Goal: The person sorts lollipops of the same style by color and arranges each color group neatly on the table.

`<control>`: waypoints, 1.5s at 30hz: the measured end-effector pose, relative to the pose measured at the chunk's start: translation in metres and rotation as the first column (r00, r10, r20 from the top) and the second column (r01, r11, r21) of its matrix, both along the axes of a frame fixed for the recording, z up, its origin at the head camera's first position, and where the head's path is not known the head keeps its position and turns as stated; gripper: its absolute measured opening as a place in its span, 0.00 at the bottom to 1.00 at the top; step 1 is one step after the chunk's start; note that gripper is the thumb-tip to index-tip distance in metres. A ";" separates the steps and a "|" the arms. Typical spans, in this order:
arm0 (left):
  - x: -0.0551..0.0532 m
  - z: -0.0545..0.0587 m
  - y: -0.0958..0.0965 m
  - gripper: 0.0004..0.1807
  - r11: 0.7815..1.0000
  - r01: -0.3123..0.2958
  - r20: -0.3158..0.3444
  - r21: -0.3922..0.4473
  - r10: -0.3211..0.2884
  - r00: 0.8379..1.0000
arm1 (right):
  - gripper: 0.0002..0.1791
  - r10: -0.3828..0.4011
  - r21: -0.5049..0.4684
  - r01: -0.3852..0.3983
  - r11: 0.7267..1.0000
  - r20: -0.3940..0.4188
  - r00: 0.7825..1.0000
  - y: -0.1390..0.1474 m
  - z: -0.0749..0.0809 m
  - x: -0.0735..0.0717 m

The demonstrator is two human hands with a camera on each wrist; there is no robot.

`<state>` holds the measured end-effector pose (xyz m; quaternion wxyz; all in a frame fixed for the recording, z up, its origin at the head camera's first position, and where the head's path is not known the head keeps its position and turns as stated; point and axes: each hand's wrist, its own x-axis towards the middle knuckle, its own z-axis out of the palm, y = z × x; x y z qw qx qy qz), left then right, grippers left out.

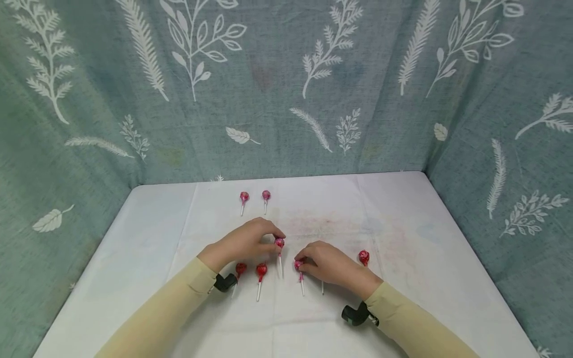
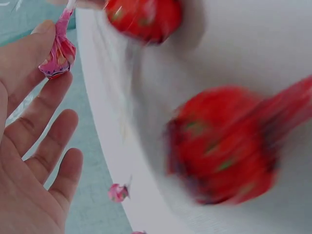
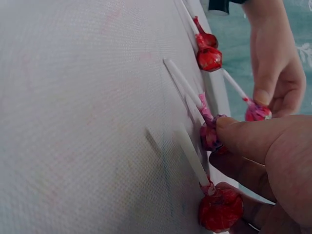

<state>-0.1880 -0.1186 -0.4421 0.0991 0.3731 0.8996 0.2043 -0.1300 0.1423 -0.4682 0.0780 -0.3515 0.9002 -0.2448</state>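
A white table stands before a teal leaf-print curtain.

Two red lollipops lie at the near left, one just beside the left wrist and the next to its right, sticks pointing near.

The left hand reaches in from the left. Its thumb and fingertips pinch the head of a pink lollipop, whose stick rests on the table and points near. The other fingers are relaxed and slightly spread.

Two more pink lollipops lie side by side at the far centre, well apart from both hands.

The right hand has its fingertips closed narrowly on the head of another pink lollipop. A stick shows from under this hand.

A red lollipop lies just right of the right hand.
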 end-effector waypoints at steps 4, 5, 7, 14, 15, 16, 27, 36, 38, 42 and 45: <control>-0.012 0.004 0.003 0.18 1.000 0.003 -0.022 0.012 -0.003 1.000 | 0.12 0.000 0.006 0.000 1.000 -0.002 1.000 0.001 -0.001 -0.001; -0.015 0.004 0.004 0.18 1.000 0.002 -0.025 0.013 -0.002 1.000 | 0.12 0.001 0.008 -0.001 1.000 -0.005 1.000 0.001 -0.001 -0.001; -0.020 0.005 0.005 0.19 1.000 -0.003 -0.030 0.011 0.003 1.000 | 0.12 0.005 0.007 -0.005 1.000 -0.010 1.000 0.001 0.000 -0.001; -0.036 0.002 0.009 0.19 1.000 -0.017 -0.024 0.008 0.017 1.000 | 0.11 -0.005 0.010 0.005 1.000 -0.004 1.000 0.000 -0.003 -0.001; -0.039 0.001 0.009 0.19 1.000 -0.018 -0.023 0.003 0.018 1.000 | 0.11 -0.007 0.010 0.007 1.000 0.003 1.000 0.000 -0.003 -0.001; -0.041 0.001 0.009 0.19 1.000 -0.019 -0.023 -0.001 0.019 1.000 | 0.11 -0.008 0.009 0.008 1.000 0.009 1.000 0.000 -0.004 0.000; -0.077 0.009 0.016 0.20 0.999 -0.029 -0.019 -0.018 0.028 0.999 | 0.11 -0.041 0.000 0.041 0.999 0.024 0.999 0.001 -0.003 0.001; -0.105 0.011 0.024 0.19 1.000 -0.024 -0.013 -0.006 0.023 1.000 | 0.11 -0.031 -0.008 0.031 0.999 0.009 0.999 0.002 -0.005 -0.001; -0.110 0.009 0.025 0.19 1.000 -0.026 -0.002 -0.010 0.026 1.000 | 0.11 -0.030 -0.016 0.031 0.999 0.015 0.999 0.002 -0.005 -0.001; -0.121 0.005 0.026 0.19 0.999 -0.043 0.030 -0.022 0.044 0.999 | 0.11 -0.025 -0.028 0.025 0.999 0.021 0.999 0.002 -0.007 -0.001; -0.130 0.002 0.029 0.19 0.998 -0.057 0.047 -0.026 0.058 0.997 | 0.11 -0.030 -0.027 0.030 0.999 0.019 0.999 0.003 -0.007 -0.001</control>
